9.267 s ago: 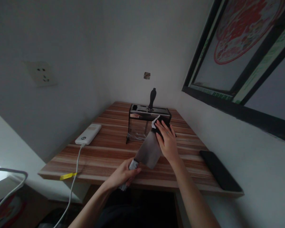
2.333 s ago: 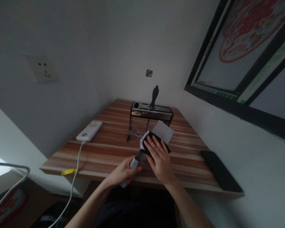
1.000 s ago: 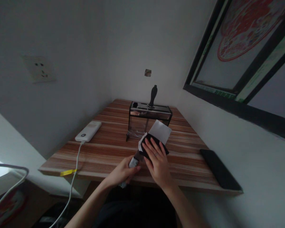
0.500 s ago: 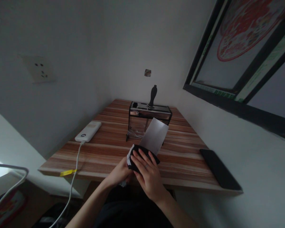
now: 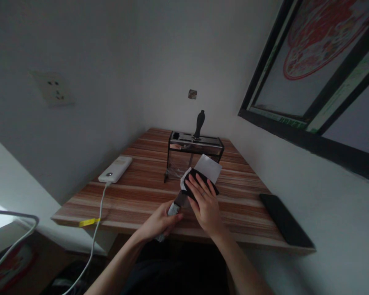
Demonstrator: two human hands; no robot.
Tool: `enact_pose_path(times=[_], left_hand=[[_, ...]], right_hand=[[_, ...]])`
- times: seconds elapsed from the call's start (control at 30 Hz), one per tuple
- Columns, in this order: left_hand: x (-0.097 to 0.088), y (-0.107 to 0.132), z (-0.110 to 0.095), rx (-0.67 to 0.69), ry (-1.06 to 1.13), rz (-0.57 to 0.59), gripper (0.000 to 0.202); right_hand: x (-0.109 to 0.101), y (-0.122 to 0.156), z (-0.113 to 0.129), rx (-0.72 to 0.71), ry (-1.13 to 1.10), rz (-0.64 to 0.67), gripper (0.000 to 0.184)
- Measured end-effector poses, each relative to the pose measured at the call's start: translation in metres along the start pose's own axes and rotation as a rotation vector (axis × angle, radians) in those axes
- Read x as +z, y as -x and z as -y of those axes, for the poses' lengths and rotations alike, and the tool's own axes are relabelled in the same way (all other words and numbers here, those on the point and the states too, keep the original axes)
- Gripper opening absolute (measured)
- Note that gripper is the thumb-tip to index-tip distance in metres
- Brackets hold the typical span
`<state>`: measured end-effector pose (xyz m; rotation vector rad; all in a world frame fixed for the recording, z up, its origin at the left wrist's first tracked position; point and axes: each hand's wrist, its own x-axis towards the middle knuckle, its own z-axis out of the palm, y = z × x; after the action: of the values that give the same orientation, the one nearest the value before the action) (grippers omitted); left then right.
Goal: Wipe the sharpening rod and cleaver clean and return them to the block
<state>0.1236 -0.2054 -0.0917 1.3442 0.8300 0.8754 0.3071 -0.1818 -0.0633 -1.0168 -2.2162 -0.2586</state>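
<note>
Two hands are working on one cleaver point(image 5: 206, 169) above the near edge of the table point(image 5: 135, 192). The left hand point(image 5: 160, 223) is closing around the steel handle at about 7 o'clock from the blade, so the tool is staying firm while the flat, pale blade is pointing away toward 1 o'clock. The right hand point(image 5: 206, 205) is pressing a dark cloth point(image 5: 193, 183) with spread fingers onto the blade, folded over its lower part; this is probably keeping skin off the edge. The cloth is looking soft and crumpled, with a white patch. At 12 o'clock a shiny metal rack point(image 5: 194, 153) is holding one black-handled knife point(image 5: 199, 122) upright. A smooth white power bank point(image 5: 115, 169) is lying at 10 o'clock, a flat black phone point(image 5: 284, 223) at 3 o'clock.
</note>
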Motion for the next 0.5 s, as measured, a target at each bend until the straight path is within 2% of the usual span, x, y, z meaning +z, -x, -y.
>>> enact_pose_path(times=[0.23,0.5], left_hand=[[-0.002,0.000,0.003,-0.011,-0.038,0.026,0.030],[-0.003,0.001,0.001,-0.010,-0.046,0.051,0.032]], right_hand=[[-0.007,-0.021,-0.029,0.067,0.029,-0.130,0.044],[-0.017,-0.035,-0.051,0.100,0.059,-0.181,0.042]])
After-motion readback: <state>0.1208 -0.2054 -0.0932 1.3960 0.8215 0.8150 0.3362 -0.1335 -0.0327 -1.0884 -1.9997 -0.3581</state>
